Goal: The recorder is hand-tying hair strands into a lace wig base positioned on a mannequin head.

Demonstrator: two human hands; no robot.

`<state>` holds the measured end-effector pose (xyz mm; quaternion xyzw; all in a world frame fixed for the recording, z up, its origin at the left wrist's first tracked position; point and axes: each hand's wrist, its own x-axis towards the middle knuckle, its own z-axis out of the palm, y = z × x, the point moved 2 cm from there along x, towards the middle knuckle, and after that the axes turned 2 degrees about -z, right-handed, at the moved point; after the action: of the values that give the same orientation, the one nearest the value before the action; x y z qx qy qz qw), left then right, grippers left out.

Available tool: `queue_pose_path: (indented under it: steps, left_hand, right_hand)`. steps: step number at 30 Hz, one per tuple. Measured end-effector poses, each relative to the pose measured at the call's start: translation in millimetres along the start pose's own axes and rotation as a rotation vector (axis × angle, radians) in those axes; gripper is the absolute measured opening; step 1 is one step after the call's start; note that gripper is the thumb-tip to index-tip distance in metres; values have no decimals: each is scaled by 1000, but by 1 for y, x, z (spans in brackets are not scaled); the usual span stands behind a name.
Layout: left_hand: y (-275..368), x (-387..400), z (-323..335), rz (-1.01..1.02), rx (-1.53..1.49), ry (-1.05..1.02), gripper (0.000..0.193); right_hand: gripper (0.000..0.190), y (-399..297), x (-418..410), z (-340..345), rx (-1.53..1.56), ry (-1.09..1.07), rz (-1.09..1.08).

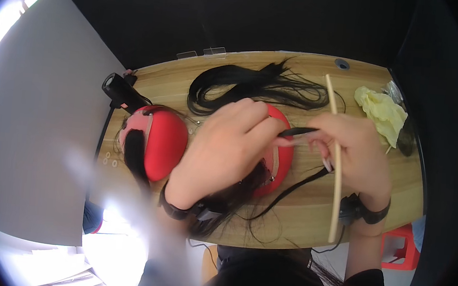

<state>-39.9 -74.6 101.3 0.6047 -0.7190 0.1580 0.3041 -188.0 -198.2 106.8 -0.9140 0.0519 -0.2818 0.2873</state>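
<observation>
Over a red head form with a pinned cap base and long dark hair, my left hand grips one end of a black hair strand. The strand's other end is in the fingers of my right hand, which also holds a thin pale wooden stick upright across the palm side. A longer dark lock trails down from my right hand toward the table's front edge. A second red head form, with a pink cap and a black weft of hair, lies to the left of my left hand.
Behind my hands lies a looped bundle of black hair. A black cylindrical device stands at the back left, and small pale rings lie near the left edge. Crumpled yellow material is at the right. Dark partitions surround the wooden table.
</observation>
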Motion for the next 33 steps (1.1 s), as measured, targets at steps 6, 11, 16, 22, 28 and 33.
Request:
queue_pose_path:
  steps: [6, 11, 16, 22, 28, 33]
  left_hand:
    - [-13, -5, -15, -37, 24, -10, 13]
    - [-16, -6, -25, -60, 68, -23, 15]
    - [-26, -11, -26, -71, 57, 15, 16]
    - [-49, -21, -51, -218, -132, -323, 36]
    - [-36, -16, -41, -93, -360, -154, 95]
    - [0, -8, -1, -378, -500, -282, 80]
  right_hand:
    - [17, 2, -2, -11, -20, 29, -33]
    - [19, 7, -1, -6, -32, 144, -122]
    - [19, 4, -1, -11, -8, 86, -36]
    - [17, 14, 1, -4, 28, 93, -41]
    - [10, 2, 7, 7, 7, -70, 23]
    - [10, 0, 8, 11, 26, -100, 70]
